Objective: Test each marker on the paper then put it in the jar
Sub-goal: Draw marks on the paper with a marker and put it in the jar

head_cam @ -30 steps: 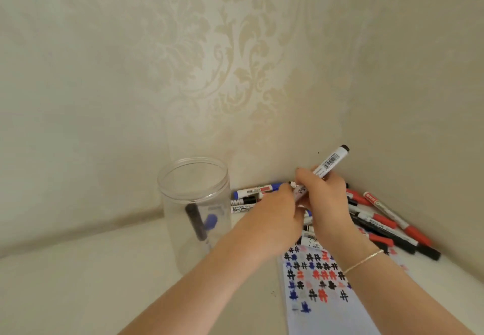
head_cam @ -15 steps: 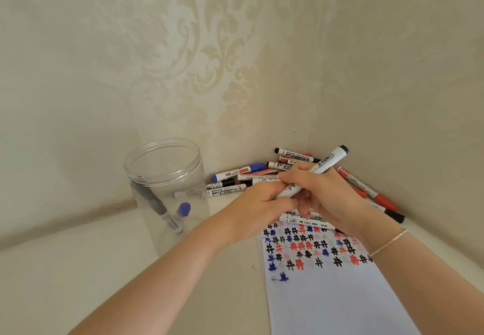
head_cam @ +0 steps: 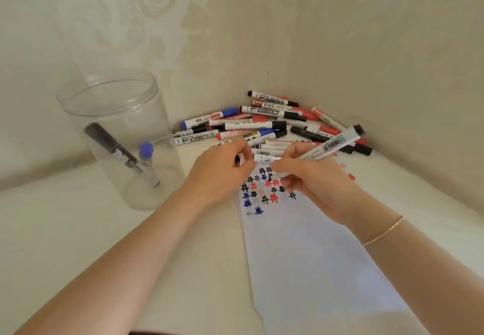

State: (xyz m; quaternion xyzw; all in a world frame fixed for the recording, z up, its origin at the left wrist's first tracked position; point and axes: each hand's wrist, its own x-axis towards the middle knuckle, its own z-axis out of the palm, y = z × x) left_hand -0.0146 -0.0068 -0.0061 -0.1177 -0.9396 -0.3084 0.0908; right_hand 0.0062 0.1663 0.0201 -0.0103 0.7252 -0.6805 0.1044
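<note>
My right hand (head_cam: 314, 180) grips a white marker with a black end (head_cam: 332, 143), slanted up to the right over the top of the paper (head_cam: 314, 269). Its lower tip is hidden by my fingers. My left hand (head_cam: 217, 174) is pinched just left of it, with a small dark cap (head_cam: 237, 161) showing between the fingers. The paper carries several black, red and blue hash marks. The clear jar (head_cam: 78, 109) stands upright to the left and holds a black marker (head_cam: 110, 146) and a blue-capped marker (head_cam: 146, 161).
A pile of several black, red and blue markers (head_cam: 262, 125) lies in the corner behind my hands, touching the paper's top edge. Patterned walls close the surface at the back and on the right. Bare surface lies in front of the jar.
Both hands have dropped toward the paper and drawn slightly apart, the left pulling away from the marker with the dark cap. The view has tilted downward.
</note>
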